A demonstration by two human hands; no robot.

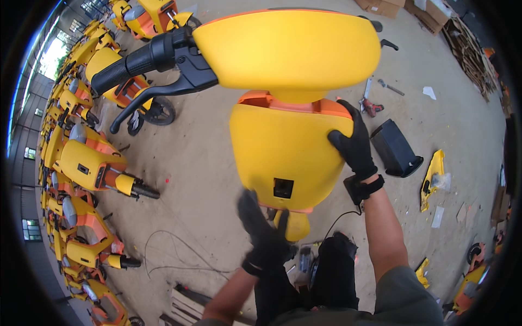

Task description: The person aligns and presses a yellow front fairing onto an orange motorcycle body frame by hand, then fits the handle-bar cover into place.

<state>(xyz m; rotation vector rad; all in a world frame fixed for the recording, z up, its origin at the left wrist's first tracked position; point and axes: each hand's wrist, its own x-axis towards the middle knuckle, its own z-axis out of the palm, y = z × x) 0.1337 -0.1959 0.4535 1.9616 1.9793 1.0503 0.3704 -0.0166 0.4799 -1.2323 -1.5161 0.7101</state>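
Directly below the yellow handlebar cover (293, 51) sits a yellow front panel (280, 144). Set apart: right hand (357, 145), nearer the cover, clasping the panel's edge; left hand (265, 233), farther below, blurred, spread wide, panel contact unclear.

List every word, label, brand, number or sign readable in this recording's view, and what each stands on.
No text is readable in this view.
Yellow front panel: no lettering visible, only a dark squarish opening.
Yellow handlebar cover: no lettering visible.
Parked yellow scooters: any markings are too small or blurred.
Cardboard boxes: too far off to read.
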